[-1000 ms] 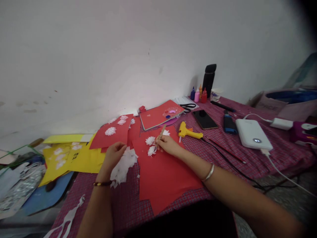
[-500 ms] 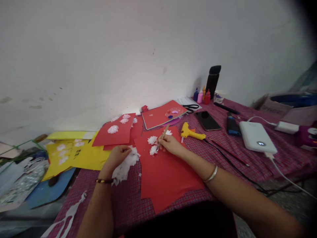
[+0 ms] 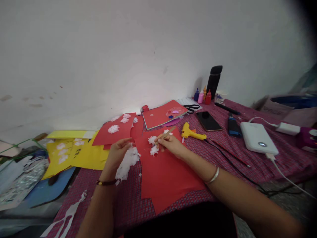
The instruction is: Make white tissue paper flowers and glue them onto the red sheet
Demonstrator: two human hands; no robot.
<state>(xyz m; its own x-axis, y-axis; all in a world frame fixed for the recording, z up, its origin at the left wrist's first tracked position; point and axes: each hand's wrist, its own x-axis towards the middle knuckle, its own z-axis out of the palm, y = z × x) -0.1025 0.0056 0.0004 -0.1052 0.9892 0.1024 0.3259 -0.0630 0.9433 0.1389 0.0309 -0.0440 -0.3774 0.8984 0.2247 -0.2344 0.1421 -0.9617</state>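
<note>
My right hand (image 3: 168, 144) is closed around a slender tan stick-like tool (image 3: 168, 132), its kind too small to make out. The tool's lower end is at the white ruffled paper flowers (image 3: 154, 150) on a red sheet (image 3: 170, 178). My left hand (image 3: 120, 152) hovers left of that sheet with its fingers apart, and I see nothing held in it. Torn white thin paper (image 3: 128, 163) lies beside and partly behind the left hand.
A yellow glue gun (image 3: 192, 133) and a phone (image 3: 208, 121) lie right of the red sheet. Farther right are a red pencil (image 3: 231, 153) and a white power bank (image 3: 259, 138). Red sheets with white flowers (image 3: 113, 129) lie left; black-handled scissors (image 3: 193, 107) lie behind.
My left hand's fingers have spread from a pinch and moved slightly up. The tool in my right hand now leans lower, toward the right.
</note>
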